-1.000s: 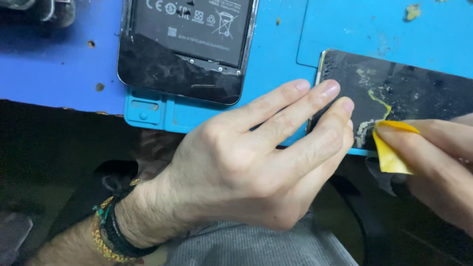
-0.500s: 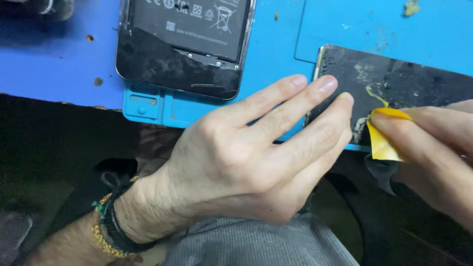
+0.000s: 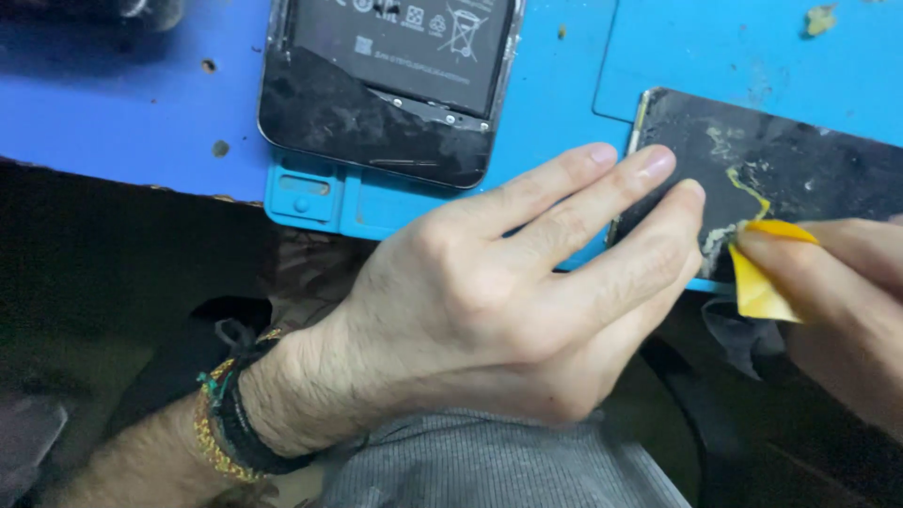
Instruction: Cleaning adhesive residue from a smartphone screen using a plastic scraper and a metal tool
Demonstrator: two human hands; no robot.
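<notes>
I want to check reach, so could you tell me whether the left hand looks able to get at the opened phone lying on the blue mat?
Probably yes: the left hand rests beside the opened phone, with only bare blue mat between them.

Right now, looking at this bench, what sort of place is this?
Most likely a phone repair bench. An opened phone with its battery exposed lies on a blue work mat, and the right hand works a yellow plastic pick along a glue-smeared dark panel that the left hand steadies.
</notes>
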